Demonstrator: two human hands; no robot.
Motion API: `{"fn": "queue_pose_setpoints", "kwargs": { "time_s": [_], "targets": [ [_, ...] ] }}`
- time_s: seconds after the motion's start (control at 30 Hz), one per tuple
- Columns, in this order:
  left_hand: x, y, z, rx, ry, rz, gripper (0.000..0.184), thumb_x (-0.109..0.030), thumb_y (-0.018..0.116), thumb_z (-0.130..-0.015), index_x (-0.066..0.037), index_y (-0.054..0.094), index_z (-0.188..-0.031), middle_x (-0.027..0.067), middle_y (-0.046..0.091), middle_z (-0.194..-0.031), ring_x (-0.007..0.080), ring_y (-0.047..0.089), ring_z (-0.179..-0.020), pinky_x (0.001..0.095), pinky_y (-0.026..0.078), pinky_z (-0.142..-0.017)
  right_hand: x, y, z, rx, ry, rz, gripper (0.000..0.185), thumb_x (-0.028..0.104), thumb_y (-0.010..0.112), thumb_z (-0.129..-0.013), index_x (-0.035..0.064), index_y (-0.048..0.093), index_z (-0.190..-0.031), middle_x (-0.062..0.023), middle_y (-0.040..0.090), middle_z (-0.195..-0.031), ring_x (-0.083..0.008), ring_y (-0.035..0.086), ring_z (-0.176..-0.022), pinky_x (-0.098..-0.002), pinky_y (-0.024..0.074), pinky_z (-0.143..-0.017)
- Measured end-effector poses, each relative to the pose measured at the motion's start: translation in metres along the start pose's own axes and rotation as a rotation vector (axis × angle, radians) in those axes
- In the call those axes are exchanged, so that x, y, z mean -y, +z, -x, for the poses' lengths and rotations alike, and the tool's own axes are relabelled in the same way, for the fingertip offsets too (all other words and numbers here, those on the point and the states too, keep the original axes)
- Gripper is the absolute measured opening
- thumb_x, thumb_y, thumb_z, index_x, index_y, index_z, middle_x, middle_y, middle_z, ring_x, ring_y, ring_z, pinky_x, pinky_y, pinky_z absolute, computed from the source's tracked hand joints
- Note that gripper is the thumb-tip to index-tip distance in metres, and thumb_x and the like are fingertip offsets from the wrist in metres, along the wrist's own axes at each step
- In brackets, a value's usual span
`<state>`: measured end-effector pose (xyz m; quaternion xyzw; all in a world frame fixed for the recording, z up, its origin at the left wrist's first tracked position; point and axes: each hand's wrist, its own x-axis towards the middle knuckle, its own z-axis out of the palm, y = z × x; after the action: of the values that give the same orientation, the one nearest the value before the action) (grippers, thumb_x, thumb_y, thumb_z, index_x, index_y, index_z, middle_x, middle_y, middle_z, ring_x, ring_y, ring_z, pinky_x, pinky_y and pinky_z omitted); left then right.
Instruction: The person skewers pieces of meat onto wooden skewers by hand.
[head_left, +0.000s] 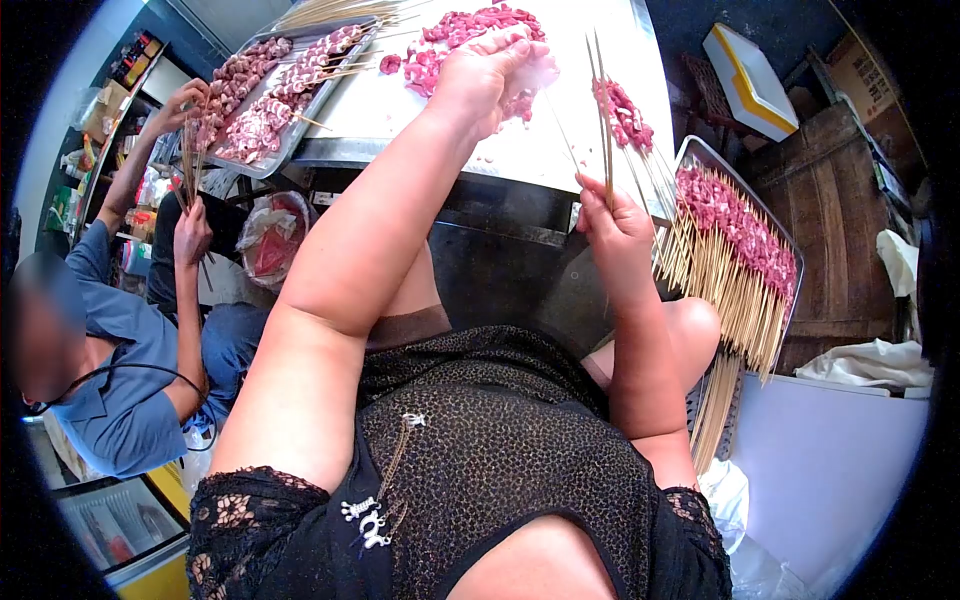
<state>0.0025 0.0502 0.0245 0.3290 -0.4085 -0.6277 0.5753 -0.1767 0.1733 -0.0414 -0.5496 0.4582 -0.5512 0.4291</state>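
Note:
My left hand [485,82] is over the pile of cut raw meat [440,45] on the white tabletop. Its fingers are curled together and washed out by glare, so what they grip is hidden. Lower and to the right, my right hand [617,235] is closed around several thin wooden skewers [602,120]. Two of these point upward, and a thinner one slants toward my left hand. Just beyond the right hand, meat threaded on skewers [628,115] lies at the table's right side.
A metal tray [690,150] of many meat skewers stands at right. Another metal tray [290,150] with meat skewers is on the table's left. A person in blue [130,350] sits at left holding skewers. A lined bin [275,235] and foam box [745,75] stand nearby.

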Motion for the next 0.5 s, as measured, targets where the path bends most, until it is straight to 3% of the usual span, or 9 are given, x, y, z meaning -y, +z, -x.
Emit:
{"fn": "queue_pose_setpoints", "kwargs": {
  "time_s": [0.17, 0.23, 0.5],
  "targets": [
    [-0.0017, -0.0001, -0.0002, 0.019, 0.002, -0.024, 0.016, -0.021, 0.052, -0.092, -0.012, 0.059, -0.104, 0.0033, 0.066, -0.098, 0.0173, 0.063, -0.090, 0.0299, 0.044, -0.058, 0.0018, -0.0042, 0.0014, -0.003, 0.104, -0.016, 0.020, 0.008, 0.054, -0.089, 0.0005, 0.063, -0.105, 0.0019, 0.052, -0.062, -0.0042, 0.046, -0.055, -0.0191, 0.0377, -0.051],
    [-0.0050, 0.0030, 0.0000, 0.087, -0.062, 0.084, 0.023, -0.015, 0.046, -0.094, 0.004, 0.052, -0.105, 0.0202, 0.061, -0.101, 0.0288, 0.063, -0.092, 0.0375, 0.053, -0.085, -0.0004, -0.0047, 0.0007, -0.015, 0.098, -0.010, 0.020, 0.009, 0.054, -0.089, 0.0003, 0.063, -0.105, 0.0021, 0.052, -0.061, -0.0041, 0.046, -0.055, -0.0190, 0.0376, -0.051],
    [-0.0106, 0.0084, 0.0070, 0.019, -0.034, 0.055, 0.021, -0.014, 0.043, -0.094, 0.004, 0.053, -0.101, 0.0230, 0.060, -0.102, 0.0309, 0.062, -0.095, 0.0409, 0.052, -0.087, -0.0050, -0.0020, -0.0015, -0.019, 0.068, 0.033, 0.021, 0.009, 0.054, -0.089, -0.0002, 0.063, -0.105, 0.0022, 0.052, -0.061, -0.0039, 0.046, -0.055, -0.0191, 0.0376, -0.051]
  ]
}}
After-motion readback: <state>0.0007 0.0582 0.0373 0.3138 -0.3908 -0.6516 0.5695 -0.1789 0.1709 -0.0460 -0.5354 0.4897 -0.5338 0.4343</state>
